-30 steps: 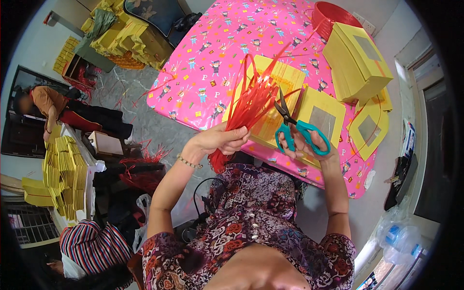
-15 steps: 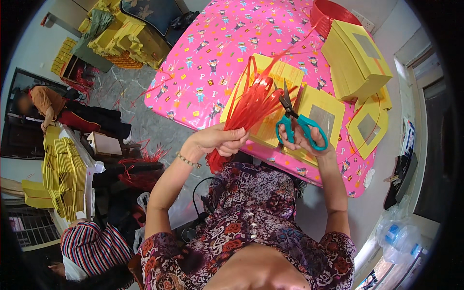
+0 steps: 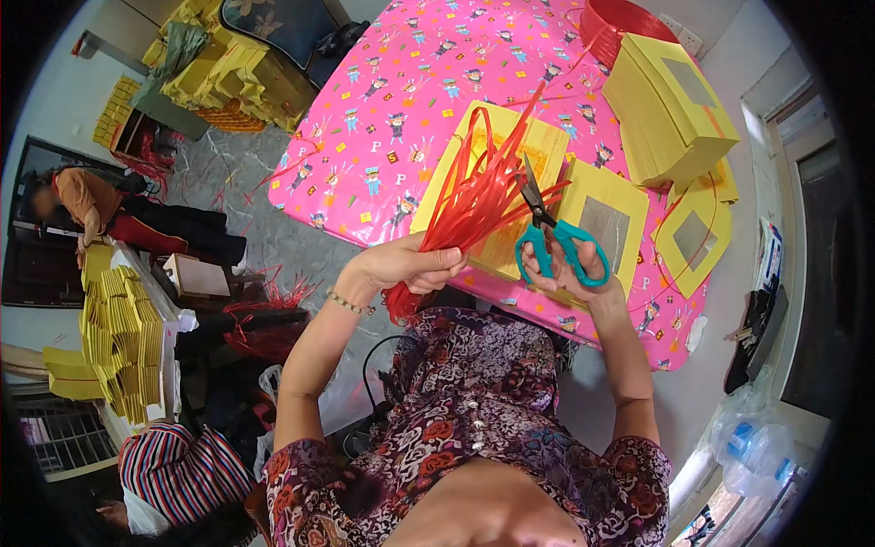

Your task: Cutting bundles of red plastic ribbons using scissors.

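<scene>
My left hand [image 3: 412, 266] is closed round a thick bundle of red plastic strips [image 3: 474, 196]. Above the fist the strips fan up and to the right, some of them looped; a short tail hangs below. My right hand [image 3: 583, 273] has its fingers through the teal handles of a pair of scissors [image 3: 547, 219]. The dark blades point up, spread apart, close beside the right side of the bundle. Under the strips lies a yellow board [image 3: 538, 146], and right of it a yellow piece with a grey rectangle [image 3: 594, 223].
A pink patterned tablecloth [image 3: 365, 146] covers the table. At its far right stand a red strip roll [image 3: 629, 23] and a yellow stack [image 3: 661, 118]. Folded yellow pieces [image 3: 123, 337] lie on a table at left, near one person [image 3: 100, 201] standing and another in a striped top [image 3: 187, 474].
The scissors have shifted slightly left and down, closer to the bundle. The upper strips now stand straighter and more fanned out. My left hand keeps its hold in nearly the same place.
</scene>
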A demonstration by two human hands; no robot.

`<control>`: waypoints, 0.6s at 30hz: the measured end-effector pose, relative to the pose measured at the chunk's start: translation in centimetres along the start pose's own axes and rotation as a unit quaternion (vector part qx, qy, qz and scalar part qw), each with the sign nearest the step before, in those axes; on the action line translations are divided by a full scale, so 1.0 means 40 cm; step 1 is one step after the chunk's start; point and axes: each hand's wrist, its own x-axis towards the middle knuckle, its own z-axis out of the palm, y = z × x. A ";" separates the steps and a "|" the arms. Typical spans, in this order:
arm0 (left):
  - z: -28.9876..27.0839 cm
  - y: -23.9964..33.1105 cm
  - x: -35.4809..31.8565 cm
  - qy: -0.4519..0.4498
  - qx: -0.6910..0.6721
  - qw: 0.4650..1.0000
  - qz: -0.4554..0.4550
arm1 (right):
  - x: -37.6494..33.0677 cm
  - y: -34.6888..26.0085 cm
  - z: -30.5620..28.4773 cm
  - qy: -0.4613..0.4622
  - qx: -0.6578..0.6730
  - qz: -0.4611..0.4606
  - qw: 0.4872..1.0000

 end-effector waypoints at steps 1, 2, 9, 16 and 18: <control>0.001 0.002 0.000 0.005 0.013 1.000 0.001 | 0.003 0.003 -0.022 -0.042 -0.012 0.023 0.999; 0.004 0.004 0.001 0.005 0.013 1.000 0.001 | 0.003 0.005 -0.036 -0.084 -0.024 0.046 0.995; 0.009 0.010 0.000 0.015 0.065 0.997 -0.030 | -0.004 0.018 -0.009 -0.030 -0.056 0.042 0.997; 0.009 0.010 -0.003 -0.002 0.031 0.999 -0.024 | -0.008 0.034 0.029 -0.041 -0.028 0.015 0.999; 0.012 0.002 0.000 0.004 0.052 0.998 -0.032 | -0.007 0.044 0.036 -0.028 0.013 -0.002 1.000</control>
